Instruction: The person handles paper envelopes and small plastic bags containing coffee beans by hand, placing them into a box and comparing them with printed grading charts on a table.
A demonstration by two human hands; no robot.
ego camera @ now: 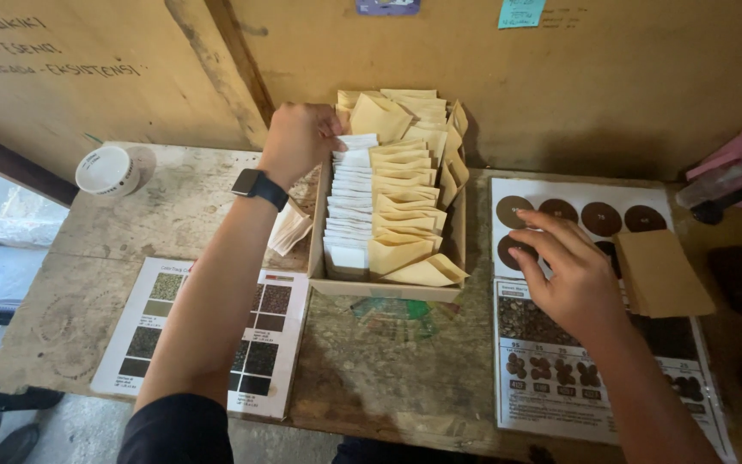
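A shallow cardboard box [388,290] stands in the middle of the worn table, packed with a row of white packets [349,206] on its left and tan paper envelopes [405,210] on its right. My left hand [296,137] reaches to the box's far left corner, its fingers closed on the back white packet. It wears a black watch [259,186]. My right hand [568,271] hovers with fingers spread over a white chart sheet [590,206] printed with brown discs, holding nothing.
A stack of brown paper pieces [663,273] lies right of my right hand. A white colour chart [272,344] lies at the front left, a white cup [106,170] at the back left, pink and dark objects [732,176] at far right. A plywood wall stands behind.
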